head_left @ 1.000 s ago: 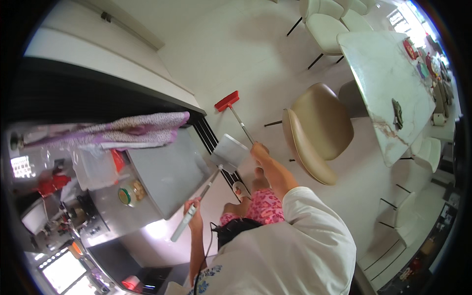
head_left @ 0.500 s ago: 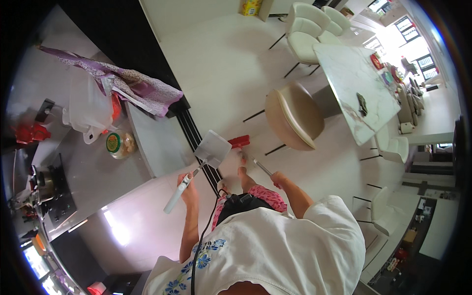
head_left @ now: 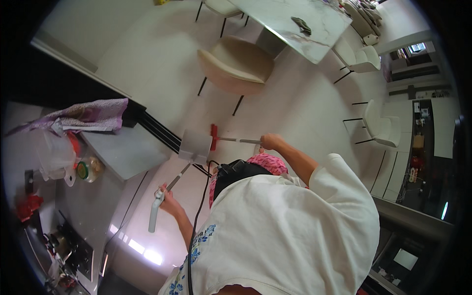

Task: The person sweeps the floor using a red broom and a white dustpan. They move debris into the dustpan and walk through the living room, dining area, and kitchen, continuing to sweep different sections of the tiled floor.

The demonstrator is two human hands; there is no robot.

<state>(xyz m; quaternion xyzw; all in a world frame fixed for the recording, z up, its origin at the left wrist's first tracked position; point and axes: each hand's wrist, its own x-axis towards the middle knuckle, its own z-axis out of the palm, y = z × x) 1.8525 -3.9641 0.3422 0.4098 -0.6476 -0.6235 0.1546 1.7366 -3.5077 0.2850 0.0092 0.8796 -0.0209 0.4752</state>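
My left hand is closed around the handle of a long-handled dustpan, whose pale grey pan is down by the floor track. The white grip end of its handle sticks out below my fist. On the right, my right hand grips the metal handle of a red broom. The broom head stands upright in the picture, right at the open right side of the pan; I cannot tell whether they touch. Any dirt in the pan is too small to make out.
A beige chair stands ahead, beside a marble-topped table. To the left is a grey counter with a purple cloth, clear plastic containers and a green-lidded jar. White chairs stand at right.
My view has turned to the right. The broom has swung round from ahead of the pan to its right side, its handle now nearly level. My left hand still holds the dustpan.
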